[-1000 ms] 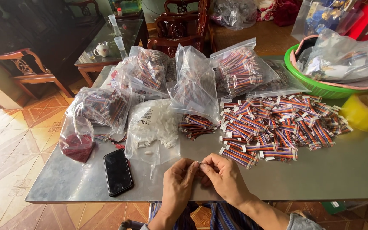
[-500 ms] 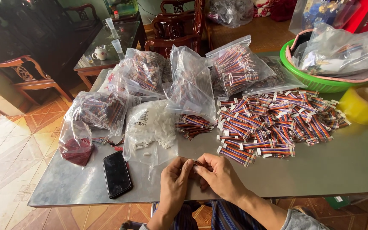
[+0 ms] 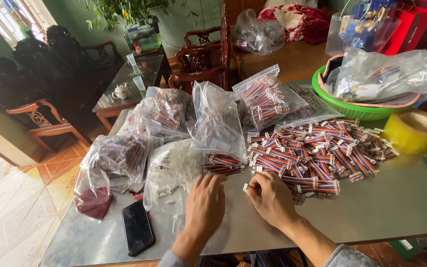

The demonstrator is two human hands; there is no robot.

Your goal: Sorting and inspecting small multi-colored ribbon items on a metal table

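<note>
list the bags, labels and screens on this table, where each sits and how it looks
Phone: front left, flat black slab, screen dark.
Clear bag of white connectors: beside the left hand, white label with dark print.
Tall clear bag: centre, upright, mostly empty.
Bag of striped wire harnesses: centre back, tilted.
Two wire-filled bags: left side, crumpled.
Yellow tape roll: right edge.

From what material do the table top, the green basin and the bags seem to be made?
Table top: probably sheet metal, dull grey with soft reflections. Green basin: likely plastic, with an even bright colour and a smooth moulded rim. Bags: thin clear plastic film, crinkled and glossy, with the contents showing through.
</note>
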